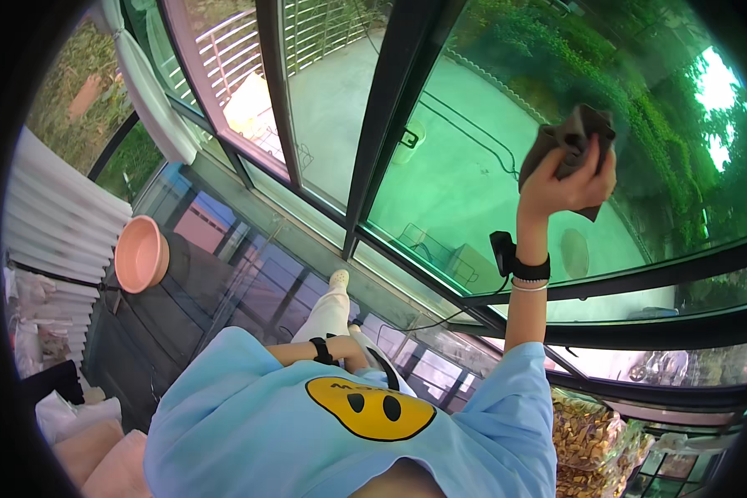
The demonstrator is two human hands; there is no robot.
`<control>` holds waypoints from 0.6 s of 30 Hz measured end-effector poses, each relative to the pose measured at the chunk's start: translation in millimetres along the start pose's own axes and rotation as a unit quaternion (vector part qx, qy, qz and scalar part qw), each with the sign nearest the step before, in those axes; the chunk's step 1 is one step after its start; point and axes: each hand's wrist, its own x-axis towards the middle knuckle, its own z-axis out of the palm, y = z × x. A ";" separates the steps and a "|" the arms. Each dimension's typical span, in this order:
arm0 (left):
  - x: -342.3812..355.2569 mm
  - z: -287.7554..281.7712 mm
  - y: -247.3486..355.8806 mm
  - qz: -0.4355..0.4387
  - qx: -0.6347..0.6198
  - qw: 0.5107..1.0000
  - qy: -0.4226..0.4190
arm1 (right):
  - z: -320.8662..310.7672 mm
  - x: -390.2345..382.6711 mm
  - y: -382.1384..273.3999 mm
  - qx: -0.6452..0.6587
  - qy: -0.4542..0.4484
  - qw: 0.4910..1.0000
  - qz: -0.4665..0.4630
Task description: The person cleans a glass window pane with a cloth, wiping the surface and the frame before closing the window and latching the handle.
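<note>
One dark grey cloth (571, 133), bunched in the right hand (568, 184); fingers curled tight round it, raised at the green-tinted glass pane (473, 187); glass contact unclear; left hand (353, 352) low by the white trousers (330, 311), fingers hidden, can't tell grip; pink basin (141, 254) well apart, near white curtain (58, 195).
</note>
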 end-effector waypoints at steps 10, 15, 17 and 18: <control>-39.2 40.7 -9.3 0.073 -0.110 0.985 0.111 | 38.4 -168.7 -72.6 0.026 -0.189 0.951 -0.242; -77.3 22.1 16.9 -0.136 -0.037 0.925 0.353 | 10.9 -282.7 -59.9 0.110 -0.342 0.847 -0.390; -85.1 11.7 17.1 -0.140 -0.020 0.914 0.379 | -5.1 -306.7 -47.6 0.113 -0.489 0.736 -0.455; -88.9 6.5 16.0 -0.116 -0.025 0.908 0.401 | -11.1 -310.8 -42.4 0.116 -0.552 0.691 -0.453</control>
